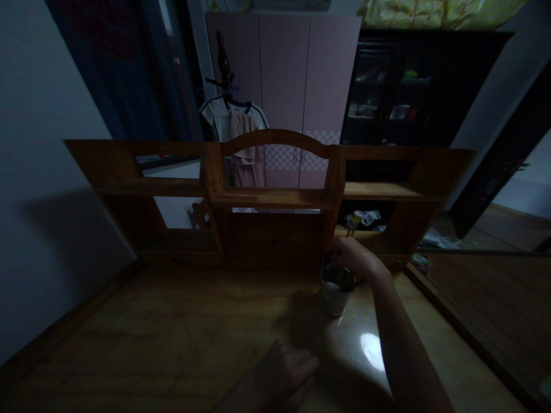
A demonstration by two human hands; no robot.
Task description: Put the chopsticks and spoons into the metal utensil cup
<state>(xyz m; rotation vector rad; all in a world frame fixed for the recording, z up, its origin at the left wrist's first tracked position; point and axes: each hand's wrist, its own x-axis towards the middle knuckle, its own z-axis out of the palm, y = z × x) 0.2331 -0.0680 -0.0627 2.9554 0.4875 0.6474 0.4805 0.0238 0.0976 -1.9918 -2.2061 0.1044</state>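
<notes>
A light-coloured pot (332, 299) stands on the wooden desktop (193, 321), right of the middle. It holds several thin, dark, stick-like items and something pale; the dim light hides what they are. My right hand (349, 256) reaches over the pot's back rim with its fingers bent down and pressed together. What these fingers grip, if anything, is hidden. Nearer to me, my left hand (289, 373) is closed with curled fingers, low over or on the desktop. Nothing shows in it, and it is apart from the pot.
Behind the pot rises a wooden shelf unit (275, 199) along the desk's back edge. Its lower right compartment holds a small jar (354, 219) and a crumpled clear bag (371, 218). A raised wooden edge (465, 338) borders the right side; a white wall (38, 201) stands left.
</notes>
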